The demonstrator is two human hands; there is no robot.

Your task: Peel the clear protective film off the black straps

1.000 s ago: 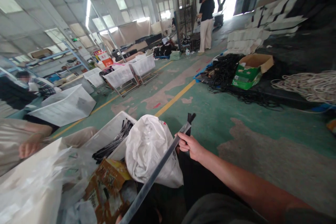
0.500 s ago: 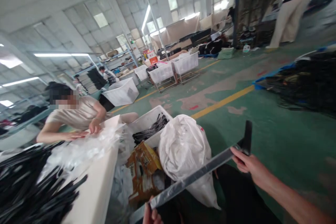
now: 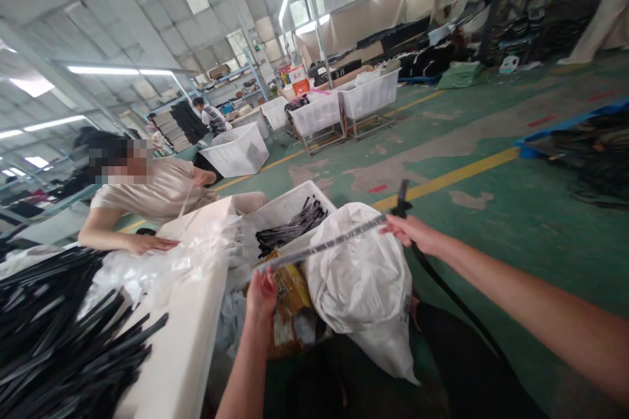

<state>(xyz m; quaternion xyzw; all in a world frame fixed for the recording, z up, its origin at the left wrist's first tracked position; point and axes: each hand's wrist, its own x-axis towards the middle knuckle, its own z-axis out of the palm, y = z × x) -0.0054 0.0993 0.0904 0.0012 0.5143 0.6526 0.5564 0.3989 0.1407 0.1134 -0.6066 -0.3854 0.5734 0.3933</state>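
Note:
My left hand (image 3: 262, 294) pinches one end of a long, narrow clear plastic sleeve (image 3: 327, 243), stretched up toward the right. At its other end, the fingers of my right hand (image 3: 411, 233) close round the sleeve and a black strap (image 3: 459, 301). A short piece of the strap stands up above that hand, and a long tail hangs below it toward my leg. Whether the strap runs inside the sleeve cannot be made out. Behind the sleeve sits a bulging white woven sack (image 3: 361, 281), with a torn brown and yellow bag (image 3: 289, 298) beside it.
To the left, a white table (image 3: 189, 347) bears a heap of black straps (image 3: 54, 334) and clear plastic sleeves (image 3: 164, 268). A co-worker (image 3: 147, 193) sits behind it. A white bin (image 3: 314, 195) holds more wrapped straps. A blue tray (image 3: 528, 146) lies on the floor at right.
Both hands have risen, the right one also moving left. The strap's tail now hangs below my right hand. The view has turned left, and the co-worker's one hand has lifted off the table.

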